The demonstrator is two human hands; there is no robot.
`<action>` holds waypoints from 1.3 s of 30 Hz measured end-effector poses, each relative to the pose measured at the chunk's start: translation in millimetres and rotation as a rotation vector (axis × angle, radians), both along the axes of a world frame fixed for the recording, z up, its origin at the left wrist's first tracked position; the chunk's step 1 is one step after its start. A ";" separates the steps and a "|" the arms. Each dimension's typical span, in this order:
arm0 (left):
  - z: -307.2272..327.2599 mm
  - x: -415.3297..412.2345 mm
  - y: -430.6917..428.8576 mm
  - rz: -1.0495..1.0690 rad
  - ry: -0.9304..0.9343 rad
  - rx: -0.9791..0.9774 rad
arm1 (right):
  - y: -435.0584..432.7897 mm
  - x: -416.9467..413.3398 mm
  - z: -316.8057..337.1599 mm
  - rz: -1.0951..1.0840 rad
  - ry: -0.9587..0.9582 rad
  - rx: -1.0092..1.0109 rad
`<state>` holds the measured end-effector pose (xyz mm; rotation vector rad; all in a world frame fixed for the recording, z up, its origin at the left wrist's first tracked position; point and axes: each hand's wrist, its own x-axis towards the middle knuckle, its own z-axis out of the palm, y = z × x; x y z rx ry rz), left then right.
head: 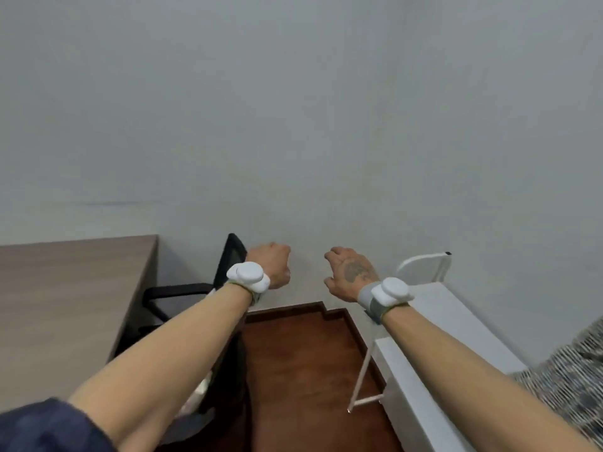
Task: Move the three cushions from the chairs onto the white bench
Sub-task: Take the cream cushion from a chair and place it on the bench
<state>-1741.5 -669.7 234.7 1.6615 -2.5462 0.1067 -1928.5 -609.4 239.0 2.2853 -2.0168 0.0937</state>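
Head view: both arms reach forward and up, in front of a bare grey wall. The left hand (272,264) is curled into a loose fist and holds nothing. The right hand (349,272) is half curled, its fingers (329,256) bent but not closed on anything. Each wrist carries a white tracker (248,276) on a strap.

The white bench (434,324) runs along the right side, from near to far. At its near right end lies a patterned cushion (571,380), dark with pale flecks, cut by the edge of the frame; whether it is one cushion or more I cannot tell. The rest of the bench top is bare. So at least one cushion seems to be in place, and how many are left is not shown.

A black chair (228,256) stands on the left, mostly hidden behind the left arm; its seat cannot be seen, so a cushion there cannot be confirmed. A white chair (421,265) stands at the far end of the bench, with no cushion visible on it. A wooden desk (65,305) fills the left side, hemming in the black chair. The brown floor (300,370) between is open.
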 end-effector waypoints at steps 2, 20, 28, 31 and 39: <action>-7.6 52.3 -13.6 0.098 0.000 0.021 | -19.2 46.7 -2.0 0.064 -0.002 0.023; -119.7 255.3 -66.8 0.317 -0.039 0.384 | -115.5 263.1 -125.4 0.226 -0.044 0.427; -187.7 259.9 -110.6 0.288 -0.035 0.442 | -164.4 288.3 -206.6 0.116 -0.091 0.599; -205.1 263.8 -123.3 0.249 -0.050 0.474 | -169.1 298.3 -230.0 0.081 -0.125 0.638; -270.1 268.1 -180.4 0.057 -0.133 0.541 | -187.8 324.3 -307.0 -0.113 -0.225 0.739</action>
